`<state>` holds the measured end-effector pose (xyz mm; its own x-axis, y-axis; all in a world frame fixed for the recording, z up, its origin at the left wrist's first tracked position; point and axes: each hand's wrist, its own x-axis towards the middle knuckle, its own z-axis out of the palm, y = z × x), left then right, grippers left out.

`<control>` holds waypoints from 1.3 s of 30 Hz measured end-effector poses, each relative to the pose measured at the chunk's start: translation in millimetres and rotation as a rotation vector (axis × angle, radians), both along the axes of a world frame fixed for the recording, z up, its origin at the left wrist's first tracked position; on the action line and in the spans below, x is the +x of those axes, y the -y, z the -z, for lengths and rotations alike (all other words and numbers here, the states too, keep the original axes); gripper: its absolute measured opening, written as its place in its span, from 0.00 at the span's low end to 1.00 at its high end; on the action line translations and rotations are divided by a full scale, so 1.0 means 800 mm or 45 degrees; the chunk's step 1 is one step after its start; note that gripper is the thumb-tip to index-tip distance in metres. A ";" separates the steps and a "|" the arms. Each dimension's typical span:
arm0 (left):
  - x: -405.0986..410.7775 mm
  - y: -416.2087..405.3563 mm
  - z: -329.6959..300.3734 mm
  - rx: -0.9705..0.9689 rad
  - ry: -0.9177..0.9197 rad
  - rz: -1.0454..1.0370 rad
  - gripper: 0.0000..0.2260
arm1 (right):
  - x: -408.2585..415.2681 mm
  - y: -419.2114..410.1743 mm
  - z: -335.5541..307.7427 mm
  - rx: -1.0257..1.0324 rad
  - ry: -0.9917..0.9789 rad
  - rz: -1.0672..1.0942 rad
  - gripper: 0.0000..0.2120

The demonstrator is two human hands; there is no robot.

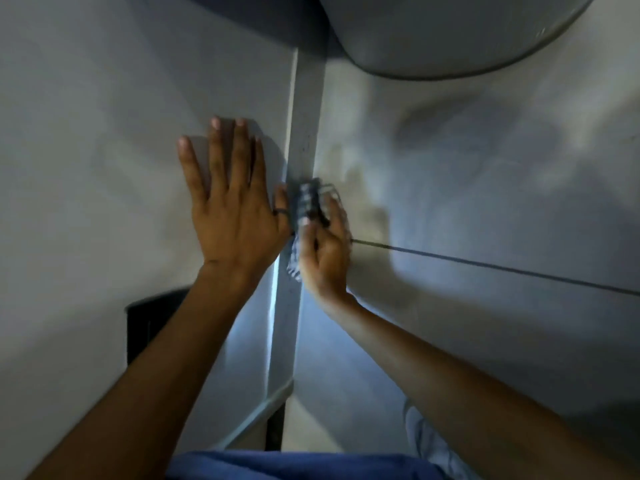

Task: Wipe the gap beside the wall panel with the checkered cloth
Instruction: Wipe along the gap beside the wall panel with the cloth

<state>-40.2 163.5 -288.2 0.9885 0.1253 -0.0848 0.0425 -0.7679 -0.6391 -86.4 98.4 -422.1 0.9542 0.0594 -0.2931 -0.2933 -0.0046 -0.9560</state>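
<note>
My left hand (230, 199) lies flat on the pale wall panel (104, 150), fingers spread, a dark ring on one finger. Just right of it runs the narrow vertical gap (304, 126) beside the panel's edge. My right hand (323, 251) grips the bunched checkered cloth (306, 202) and presses it into that gap at mid height. The cloth is blurred, and a loose end hangs below my fingers (293, 266).
A large rounded white fixture (450, 32) overhangs at the top right. A dark grout line (502, 268) crosses the right wall. A black object (152, 323) sits low on the left behind my forearm. Blue clothing (294, 465) fills the bottom edge.
</note>
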 end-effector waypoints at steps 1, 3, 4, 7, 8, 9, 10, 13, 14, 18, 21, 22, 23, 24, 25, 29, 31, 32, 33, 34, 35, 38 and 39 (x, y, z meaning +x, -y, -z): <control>0.006 -0.001 -0.003 0.026 0.024 0.002 0.32 | -0.009 -0.006 0.005 -0.034 0.080 -0.098 0.26; 0.013 -0.002 -0.014 0.055 0.080 -0.012 0.31 | -0.016 -0.016 0.015 -0.087 0.243 -0.197 0.29; 0.014 -0.003 -0.019 0.058 0.096 -0.018 0.32 | -0.016 -0.021 0.019 -0.085 0.278 -0.192 0.29; 0.011 -0.004 -0.024 0.092 0.087 -0.009 0.32 | 0.007 -0.039 0.020 -0.062 0.269 -0.181 0.31; 0.010 -0.005 -0.022 0.112 0.075 0.000 0.32 | 0.021 -0.045 0.018 -0.058 0.284 -0.206 0.32; 0.010 -0.006 -0.019 0.130 0.068 0.010 0.33 | 0.039 -0.050 0.017 -0.055 0.313 -0.237 0.31; 0.011 -0.007 -0.017 0.146 0.065 0.021 0.33 | 0.062 -0.054 0.018 -0.054 0.335 -0.252 0.30; 0.011 -0.014 -0.012 0.182 0.072 0.059 0.32 | 0.153 -0.061 0.024 -0.006 0.369 -0.216 0.28; 0.010 -0.016 -0.012 0.191 0.083 0.064 0.32 | 0.184 -0.062 0.024 0.009 0.353 -0.178 0.27; 0.012 -0.019 -0.011 0.202 0.089 0.059 0.33 | 0.265 -0.067 0.013 0.119 0.149 -0.126 0.27; 0.016 -0.020 -0.008 0.207 0.074 0.052 0.32 | 0.258 -0.062 0.005 0.155 0.103 -0.118 0.29; 0.017 -0.021 -0.008 0.204 0.069 0.052 0.32 | 0.235 -0.061 0.005 0.150 0.130 -0.089 0.29; 0.018 -0.021 -0.009 0.203 0.059 0.050 0.32 | 0.195 -0.061 0.005 0.146 0.148 -0.078 0.29; 0.019 -0.020 -0.011 0.209 0.046 0.047 0.32 | 0.141 -0.060 0.002 0.154 0.125 -0.102 0.29; 0.019 -0.020 -0.012 0.217 0.032 0.044 0.32 | 0.078 -0.056 -0.004 0.156 0.069 -0.150 0.29; 0.019 -0.019 -0.015 0.222 -0.007 0.040 0.31 | -0.083 -0.045 -0.013 0.113 -0.042 -0.374 0.31; 0.013 -0.021 -0.019 0.237 -0.029 0.070 0.32 | -0.041 -0.048 0.002 0.076 0.061 -0.344 0.31; 0.008 -0.022 -0.022 0.240 -0.037 0.088 0.32 | 0.000 -0.050 0.005 0.073 0.132 -0.306 0.31; 0.002 -0.022 -0.025 0.236 -0.037 0.099 0.32 | 0.048 -0.054 0.007 0.068 0.182 -0.271 0.31; -0.005 -0.021 -0.028 0.230 -0.032 0.098 0.32 | 0.100 -0.057 0.008 0.057 0.202 -0.235 0.30; -0.012 -0.018 -0.031 0.227 -0.031 0.088 0.32 | 0.149 -0.059 0.009 0.044 0.204 -0.186 0.29; -0.027 -0.012 -0.038 0.231 -0.045 0.053 0.32 | 0.250 -0.059 0.003 0.085 0.101 -0.130 0.28; -0.029 -0.011 -0.040 0.230 -0.051 0.041 0.32 | 0.264 -0.059 0.001 0.100 0.053 -0.146 0.28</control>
